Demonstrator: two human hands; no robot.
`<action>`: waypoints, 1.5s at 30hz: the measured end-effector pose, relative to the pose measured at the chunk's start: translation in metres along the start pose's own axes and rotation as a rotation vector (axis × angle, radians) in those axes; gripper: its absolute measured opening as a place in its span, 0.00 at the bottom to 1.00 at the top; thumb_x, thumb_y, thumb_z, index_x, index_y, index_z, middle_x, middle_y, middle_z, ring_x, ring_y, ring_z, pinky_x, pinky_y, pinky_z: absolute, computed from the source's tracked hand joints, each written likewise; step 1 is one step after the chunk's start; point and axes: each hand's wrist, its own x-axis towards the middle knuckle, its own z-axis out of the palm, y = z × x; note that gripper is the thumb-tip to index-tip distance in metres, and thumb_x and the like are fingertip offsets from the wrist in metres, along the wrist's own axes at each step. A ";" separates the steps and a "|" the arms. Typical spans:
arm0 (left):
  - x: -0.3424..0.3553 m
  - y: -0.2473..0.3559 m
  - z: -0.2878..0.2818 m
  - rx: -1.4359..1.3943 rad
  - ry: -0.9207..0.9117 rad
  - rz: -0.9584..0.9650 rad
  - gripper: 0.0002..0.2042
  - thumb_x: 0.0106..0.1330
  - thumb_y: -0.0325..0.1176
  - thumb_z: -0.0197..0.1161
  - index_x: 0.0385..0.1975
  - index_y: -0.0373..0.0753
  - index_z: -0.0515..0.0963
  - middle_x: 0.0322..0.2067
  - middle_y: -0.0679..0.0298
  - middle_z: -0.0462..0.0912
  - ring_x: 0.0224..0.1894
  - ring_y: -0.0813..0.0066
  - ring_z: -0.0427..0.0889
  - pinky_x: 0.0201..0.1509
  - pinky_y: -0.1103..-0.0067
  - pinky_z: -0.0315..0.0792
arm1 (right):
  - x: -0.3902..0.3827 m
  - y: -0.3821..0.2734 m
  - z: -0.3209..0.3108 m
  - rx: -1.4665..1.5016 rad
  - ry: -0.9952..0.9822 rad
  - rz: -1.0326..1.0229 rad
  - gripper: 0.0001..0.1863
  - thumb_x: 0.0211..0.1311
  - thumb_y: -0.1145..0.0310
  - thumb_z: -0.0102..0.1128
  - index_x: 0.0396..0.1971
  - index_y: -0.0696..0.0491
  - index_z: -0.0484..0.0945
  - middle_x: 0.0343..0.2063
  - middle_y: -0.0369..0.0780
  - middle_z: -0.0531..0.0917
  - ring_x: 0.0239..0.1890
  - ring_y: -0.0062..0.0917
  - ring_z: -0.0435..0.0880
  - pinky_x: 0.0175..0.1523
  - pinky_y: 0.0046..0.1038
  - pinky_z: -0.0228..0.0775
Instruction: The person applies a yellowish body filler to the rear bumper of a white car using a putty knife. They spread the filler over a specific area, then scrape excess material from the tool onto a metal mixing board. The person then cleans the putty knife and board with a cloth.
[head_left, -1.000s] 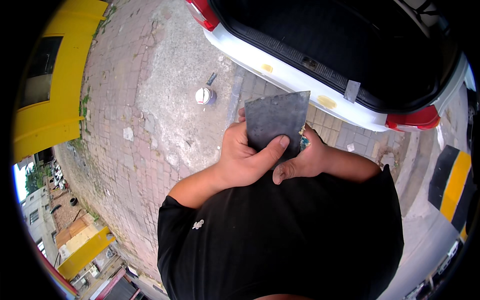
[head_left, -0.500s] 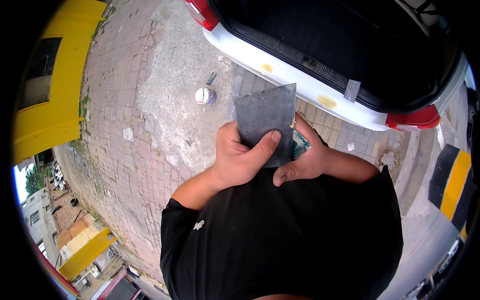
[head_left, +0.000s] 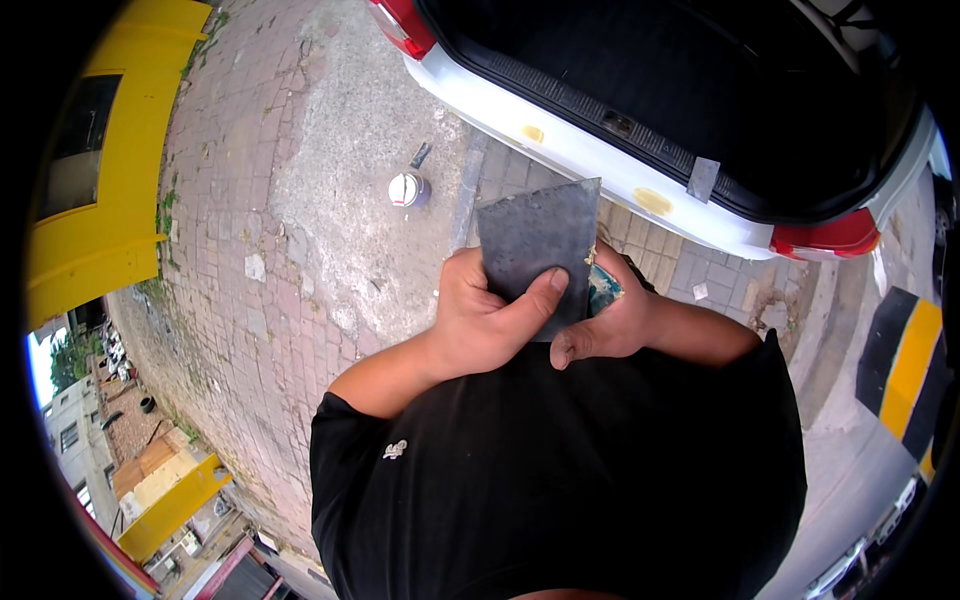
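My left hand [head_left: 485, 318] is closed on a flat dark-grey rectangular sheet [head_left: 535, 228], the thumb pressed across its near face. Just right of it, my right hand [head_left: 625, 322] curls round a teal-blue piece [head_left: 603, 288] smeared with pale yellowish paste. Most of that piece is hidden behind the palm and the sheet, so its kind cannot be made out. Bits of the same paste cling near the sheet's right edge. Ahead, the white rear bumper [head_left: 590, 172] of a car carries two yellowish filler patches, a smaller one [head_left: 533, 133] and a larger one [head_left: 653, 201].
The car's open boot [head_left: 640, 70] lies beyond the bumper, with a small grey plate [head_left: 703, 180] on its sill. A white-topped tin [head_left: 408, 190] stands on the paving next to a dark scraper-like tool [head_left: 421, 154]. A yellow structure [head_left: 130, 130] rises at left; a black-and-yellow block [head_left: 905, 360] is at right.
Both hands stay closed. The grey sheet and my left hand have shifted slightly right and down, and the right hand has barely moved.
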 end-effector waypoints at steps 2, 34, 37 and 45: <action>-0.001 0.000 -0.001 0.031 -0.032 0.007 0.06 0.64 0.25 0.63 0.38 0.32 0.81 0.32 0.64 0.85 0.35 0.83 0.81 0.38 0.82 0.75 | 0.000 0.003 -0.001 0.038 -0.011 0.032 0.43 0.46 0.60 0.81 0.58 0.57 0.64 0.49 0.38 0.76 0.53 0.21 0.75 0.58 0.28 0.69; -0.005 0.005 0.011 0.213 -0.145 0.221 0.07 0.61 0.25 0.64 0.38 0.33 0.80 0.32 0.62 0.85 0.35 0.78 0.83 0.41 0.80 0.75 | 0.007 -0.006 0.000 0.071 -0.114 -0.068 0.44 0.46 0.53 0.80 0.58 0.58 0.67 0.55 0.41 0.74 0.58 0.27 0.72 0.63 0.32 0.65; -0.009 0.012 0.007 0.208 0.028 0.101 0.06 0.61 0.25 0.64 0.37 0.33 0.81 0.29 0.63 0.85 0.30 0.78 0.83 0.36 0.81 0.75 | 0.002 -0.016 0.001 0.046 -0.082 -0.013 0.45 0.44 0.52 0.81 0.59 0.58 0.67 0.55 0.41 0.74 0.58 0.26 0.72 0.63 0.31 0.65; -0.002 0.001 0.011 0.261 -0.195 0.316 0.07 0.65 0.25 0.63 0.39 0.30 0.79 0.35 0.63 0.85 0.35 0.81 0.81 0.39 0.83 0.75 | 0.005 -0.004 -0.002 0.062 -0.076 -0.029 0.45 0.43 0.52 0.81 0.58 0.58 0.68 0.54 0.42 0.74 0.58 0.28 0.73 0.63 0.32 0.64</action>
